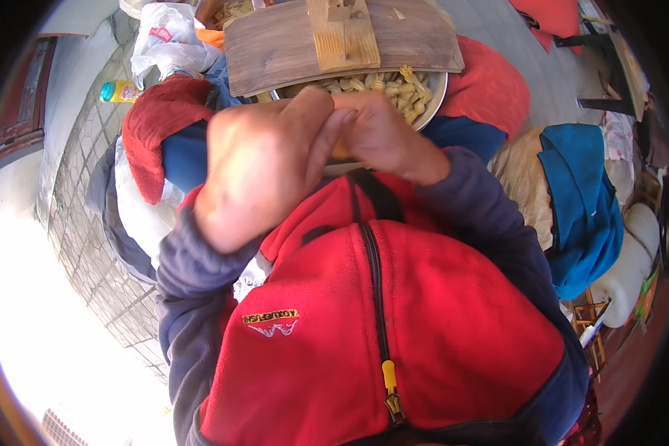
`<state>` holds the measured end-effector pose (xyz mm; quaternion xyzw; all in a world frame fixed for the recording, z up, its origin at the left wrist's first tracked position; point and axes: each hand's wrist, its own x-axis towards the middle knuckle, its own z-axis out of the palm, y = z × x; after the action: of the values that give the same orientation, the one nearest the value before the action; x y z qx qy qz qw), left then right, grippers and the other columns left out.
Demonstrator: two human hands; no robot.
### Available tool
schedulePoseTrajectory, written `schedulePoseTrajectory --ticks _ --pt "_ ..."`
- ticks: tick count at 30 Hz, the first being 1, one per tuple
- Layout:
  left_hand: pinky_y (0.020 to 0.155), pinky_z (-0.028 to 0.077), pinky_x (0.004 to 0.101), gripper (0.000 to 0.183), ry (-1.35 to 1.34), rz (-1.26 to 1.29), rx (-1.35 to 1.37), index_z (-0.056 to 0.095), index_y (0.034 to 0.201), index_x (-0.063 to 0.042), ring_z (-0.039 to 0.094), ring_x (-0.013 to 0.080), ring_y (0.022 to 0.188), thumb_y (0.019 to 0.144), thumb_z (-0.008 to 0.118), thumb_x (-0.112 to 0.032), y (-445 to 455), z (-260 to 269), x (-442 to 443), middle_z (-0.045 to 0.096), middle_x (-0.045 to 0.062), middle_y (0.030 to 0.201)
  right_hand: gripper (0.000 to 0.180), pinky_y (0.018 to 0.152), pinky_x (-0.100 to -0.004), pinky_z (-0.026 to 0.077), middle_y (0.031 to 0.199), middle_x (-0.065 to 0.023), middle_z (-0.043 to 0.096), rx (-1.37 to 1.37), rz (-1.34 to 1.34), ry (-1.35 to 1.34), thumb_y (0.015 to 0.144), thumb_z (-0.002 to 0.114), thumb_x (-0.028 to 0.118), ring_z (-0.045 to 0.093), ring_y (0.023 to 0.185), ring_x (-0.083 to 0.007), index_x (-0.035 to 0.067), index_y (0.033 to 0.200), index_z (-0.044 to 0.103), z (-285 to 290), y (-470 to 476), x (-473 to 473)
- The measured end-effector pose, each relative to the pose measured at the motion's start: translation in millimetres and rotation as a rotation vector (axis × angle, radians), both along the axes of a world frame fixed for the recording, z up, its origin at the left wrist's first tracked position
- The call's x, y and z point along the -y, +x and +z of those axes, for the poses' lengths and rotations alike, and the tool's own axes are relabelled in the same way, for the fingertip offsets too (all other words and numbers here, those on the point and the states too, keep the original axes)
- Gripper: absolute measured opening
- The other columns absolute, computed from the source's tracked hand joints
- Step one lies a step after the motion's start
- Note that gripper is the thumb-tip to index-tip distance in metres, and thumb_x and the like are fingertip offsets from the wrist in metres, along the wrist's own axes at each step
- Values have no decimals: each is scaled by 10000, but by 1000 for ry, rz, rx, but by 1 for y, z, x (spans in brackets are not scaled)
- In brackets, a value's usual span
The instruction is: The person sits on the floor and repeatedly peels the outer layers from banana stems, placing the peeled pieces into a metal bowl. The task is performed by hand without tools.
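Observation:
My left hand [256, 167] and my right hand [390, 134] meet in front of my chest, fingers curled and thumbs close together. Both are slightly blurred. A bit of something yellow-orange [342, 149] shows below the fingers; whether the hands grip it is hidden. Just beyond them, a metal basin [440, 99] holds many pale yellow-brown pieces [404, 92], some looking like chicken feet. A dark wooden board [273, 50] lies over the basin's far part, with a lighter wooden piece [348, 44] fixed across it.
Red cloths [490, 83] cover my knees. At the left are a white plastic bag [167, 44] and a yellow bottle with a green cap [120, 91]. Another container [209, 12] of pale pieces stands behind the bag. Blue cloth [580, 206] hangs at the right, near a wooden stool [627, 72].

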<state>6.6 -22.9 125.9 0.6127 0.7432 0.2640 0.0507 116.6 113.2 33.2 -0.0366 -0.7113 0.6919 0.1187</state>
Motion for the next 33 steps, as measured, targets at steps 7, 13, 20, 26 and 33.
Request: schedulePoseTrajectory --ticks 7,13,20,26,33 --pt "540 417 274 441 224 -142 458 665 856 22 514 131 564 984 489 -362 -22 63 2 623 69 727 191 757 -314 557 929 -113 705 -339 235 -207 865 725 44 677 877 -181 -20 1039 680 95 3 35" --pt "502 366 220 348 16 -151 1522 641 1053 -21 452 55 595 1034 473 -326 -22 -34 -16 520 -29 683 336 523 -229 322 694 25 494 -187 -83 -604 1016 554 222 405 577 -60 -34 1223 624 58 8 8" --pt "441 393 195 255 -6 30 1673 520 1241 -44 424 63 475 1005 504 -140 12 -82 -49 490 -11 707 221 744 -288 529 909 -85 727 -48 -510 290 998 555 136 675 814 -146 29 1147 678 -16 -8 -38" --pt "439 357 194 334 -7 44 1686 523 1305 -57 450 48 506 979 563 -118 6 -107 -52 520 -17 711 195 659 -369 546 907 -126 713 -43 -573 705 921 613 148 699 805 -304 126 1090 709 -27 -6 -36" --pt "567 496 367 257 138 104 290 601 1149 -40 643 235 677 894 604 -76 3 -136 -40 599 105 735 160 658 -355 528 859 -111 699 97 -387 843 912 623 192 672 803 -317 100 1001 718 -34 2 -49"
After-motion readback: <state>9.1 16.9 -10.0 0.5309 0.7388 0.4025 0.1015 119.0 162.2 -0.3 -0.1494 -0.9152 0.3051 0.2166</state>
